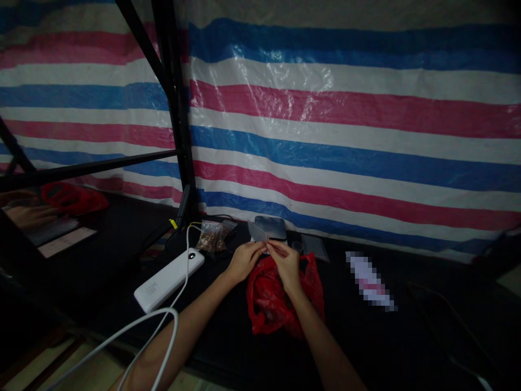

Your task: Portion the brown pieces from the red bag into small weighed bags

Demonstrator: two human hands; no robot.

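My left hand (245, 260) and my right hand (286, 264) meet fingertip to fingertip at the middle of the black surface. Both are closed in a pinch on something small, too dark and tiny to make out. Just beyond the fingertips a greyish, see-through plastic piece (258, 232) shows; whether the fingers hold it is unclear. A crumpled red plastic bag (266, 304) lies under my right wrist and forearm, its handles spread upward. Behind the hands sits a dark, flat box-like item (272, 226). Clear bags of small brown pieces (210, 237) lie left of them.
A white power bank (169, 279) with a white cable (177, 320) lies on the left, the cable looping over my left forearm. Flat clear bags (315, 247) and a small round item (297, 247) lie right. Black metal posts (179, 119) and striped sheeting (345, 114) stand behind.
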